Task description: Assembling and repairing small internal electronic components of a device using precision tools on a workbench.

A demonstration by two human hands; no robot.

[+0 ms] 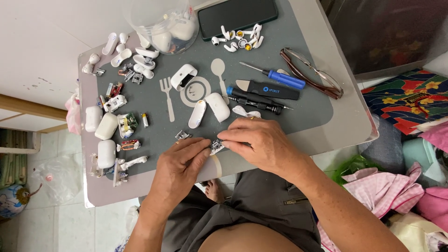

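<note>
Near the front edge of the grey mat (154, 100), my left hand (179, 163) and my right hand (261, 144) meet, fingertips pinched from both sides on one small metal part (216, 146), shiny, angular and no bigger than a fingertip. Both hands are closed narrow around it, thumbs and forefingers touching its edges, and it sits just above the mat's rim where the matte rubbery surface gives way to the smooth pale table (354, 116). Just left of my hands lies another tiny metal piece (182, 136). Beyond my knuckles rest two glossy white plastic shells (207, 109), rounded like pebbles, and a curved white hinge cap (183, 76). Further right lie a slim black screwdriver (255, 101), a flat black pry tool (266, 88) and a blue-handled screwdriver (280, 77), side by side. Thin-rimmed glasses (311, 73) lie folded at the mat's right edge. On the left, smooth white cases (106, 126) stand among small circuit boards (127, 123). Loose white earbuds (238, 38) cluster beside a dark phone (237, 14), and a clear plastic tub (161, 21) holds more pieces.
</note>
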